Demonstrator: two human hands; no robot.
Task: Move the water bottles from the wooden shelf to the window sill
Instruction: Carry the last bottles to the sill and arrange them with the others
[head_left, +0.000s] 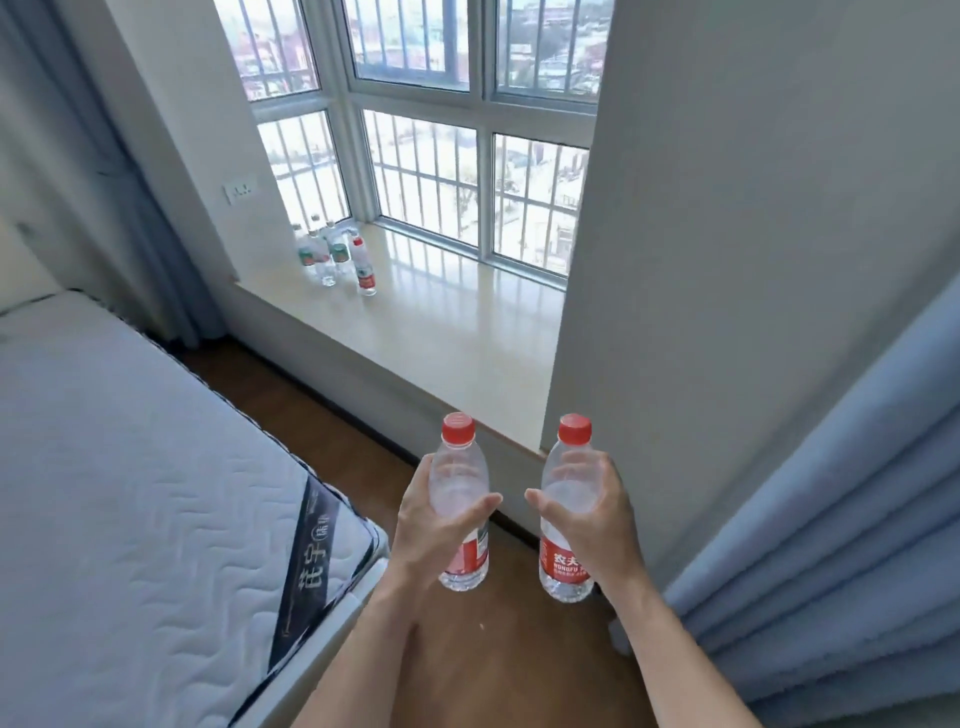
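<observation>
Above the wooden floor (493, 654), both hands are held out in front, apart, each clamped on its own water bottle. The left hand (428, 525) wraps the left bottle (461, 480) at mid-body, with its thumb across the near side. The right hand (602, 519) grips the right bottle (569, 493) the same way. Both bottles are clear, upright and red-capped, side by side but not touching.

The right bottle's red label faces the camera. White characters read "农夫", and below them are small Latin letters beginning "NONGFU", with the rest hidden behind the hand. The left bottle's red label is turned mostly away, so its writing cannot be read.

Ahead lies the pale, glossy sill (457, 338) under a barred window (426, 156). At its far left corner stand the sill bottles (327, 254), a tight upright cluster. Several carry green labels, and the nearest one (365, 266) has a red cap. Their print is too small to read.

To the left is a quilted mattress (130, 467). The dark band on its corner bears large characters that look like "花宇", followed by a small round mark and finer print I cannot make out. A blue curtain (841, 519) hangs at the right, beside the grey wall (727, 208).
</observation>
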